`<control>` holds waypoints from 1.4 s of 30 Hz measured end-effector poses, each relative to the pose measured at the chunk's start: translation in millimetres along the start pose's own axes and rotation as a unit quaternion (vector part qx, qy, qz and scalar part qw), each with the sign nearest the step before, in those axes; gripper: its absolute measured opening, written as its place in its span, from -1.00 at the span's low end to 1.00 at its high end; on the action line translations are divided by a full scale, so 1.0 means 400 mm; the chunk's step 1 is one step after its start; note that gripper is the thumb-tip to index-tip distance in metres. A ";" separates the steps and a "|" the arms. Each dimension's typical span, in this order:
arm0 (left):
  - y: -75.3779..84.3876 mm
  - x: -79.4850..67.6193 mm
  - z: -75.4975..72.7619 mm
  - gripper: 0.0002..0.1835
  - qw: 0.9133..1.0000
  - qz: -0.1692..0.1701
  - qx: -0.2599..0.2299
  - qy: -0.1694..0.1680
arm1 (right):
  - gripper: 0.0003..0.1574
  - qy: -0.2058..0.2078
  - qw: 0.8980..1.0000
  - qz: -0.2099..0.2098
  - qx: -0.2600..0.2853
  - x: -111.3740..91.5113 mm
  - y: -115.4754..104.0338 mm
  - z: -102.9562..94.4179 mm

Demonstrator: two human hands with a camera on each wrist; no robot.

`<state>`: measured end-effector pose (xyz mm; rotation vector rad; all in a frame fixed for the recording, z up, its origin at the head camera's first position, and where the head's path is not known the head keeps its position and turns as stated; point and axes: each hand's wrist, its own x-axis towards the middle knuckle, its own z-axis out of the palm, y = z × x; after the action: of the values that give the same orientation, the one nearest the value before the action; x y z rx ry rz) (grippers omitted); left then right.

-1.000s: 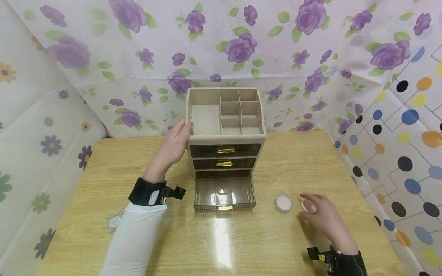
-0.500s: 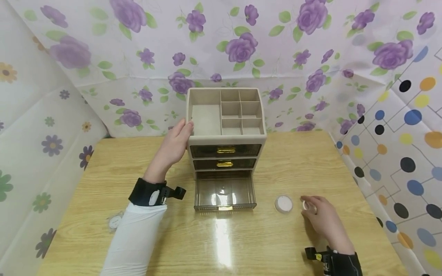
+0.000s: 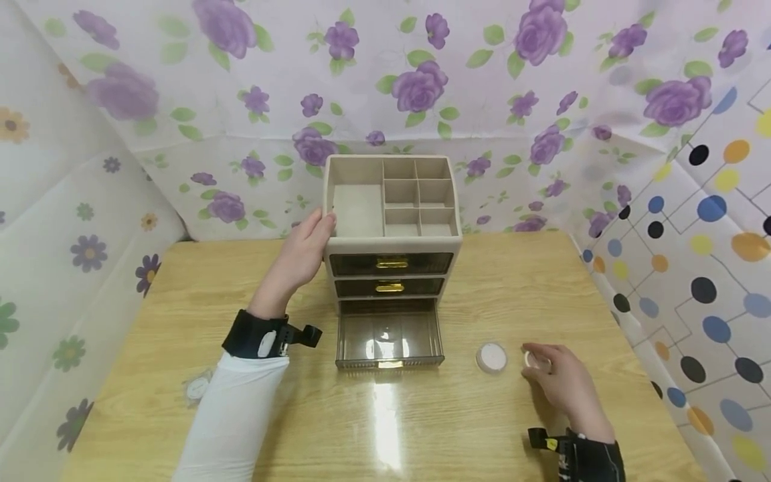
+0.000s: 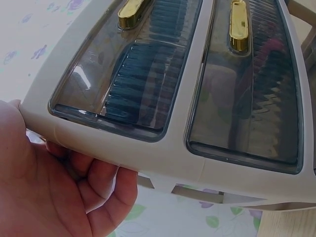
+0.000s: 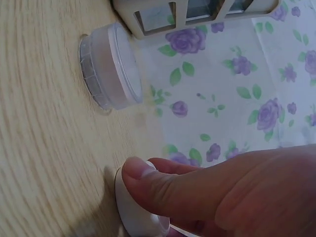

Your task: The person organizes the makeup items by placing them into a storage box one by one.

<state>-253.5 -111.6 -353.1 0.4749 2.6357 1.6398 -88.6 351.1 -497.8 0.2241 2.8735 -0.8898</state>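
A beige desktop drawer organizer (image 3: pixel 394 246) stands on the table, its lowest smoky drawer (image 3: pixel 355 335) pulled out and nothing visible inside. My left hand (image 3: pixel 301 251) grips its upper left side; in the left wrist view the fingers (image 4: pixel 101 185) curl behind the edge. At the right, my right hand (image 3: pixel 569 385) pinches a small white round container (image 5: pixel 138 215) between thumb and fingers, low at the tabletop. Part of that container is hidden by the hand. A clear round tub (image 3: pixel 492 357) with pale pink contents stands just left of it, apart from the hand.
A small white round item in clear wrapping (image 3: pixel 197 387) lies by the left sleeve. The organizer's top (image 3: pixel 358 207) has one large and several small compartments. Flowered cloth (image 3: pixel 415 87) hangs behind the wooden table (image 3: pixel 458 428), and dotted cloth (image 3: pixel 680 268) at the right.
The small round container has tipped slightly in my right hand's fingers, which have shifted a little. My left hand stays on the organizer, and the drawer has not moved.
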 end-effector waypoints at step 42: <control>0.000 -0.006 -0.006 -0.37 1.000 -0.006 0.002 -0.021 | -0.25 -0.033 0.998 0.034 0.049 -0.015 -0.044 -0.040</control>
<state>-251.7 -114.3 -352.4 0.4881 2.6077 1.6036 -86.9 345.3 -474.1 0.2937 2.7486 -1.0060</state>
